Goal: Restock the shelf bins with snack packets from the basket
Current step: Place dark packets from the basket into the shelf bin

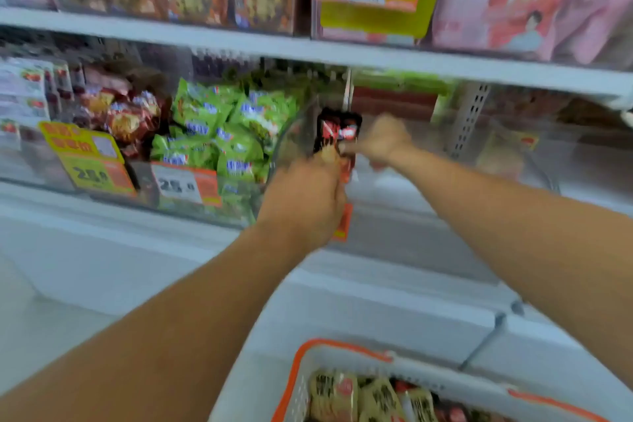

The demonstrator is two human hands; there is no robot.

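Observation:
A black and red snack packet (339, 128) is held up at the mouth of a clear shelf bin (394, 147) on the middle shelf. My left hand (305, 202) grips the packet's lower end from below. My right hand (383, 139) pinches its right side, fingers curled. The frame is blurred by motion. At the bottom edge stands the white basket with an orange rim (291, 384), holding several pale and dark snack packets (373, 397).
Left of the clear bin, one bin is piled with green packets (219, 127) and another with red packets (126, 113). Price tags (185, 187) hang on the bin fronts. A white shelf board (308, 51) runs above, bearing boxed goods. A white ledge (376, 301) juts out below.

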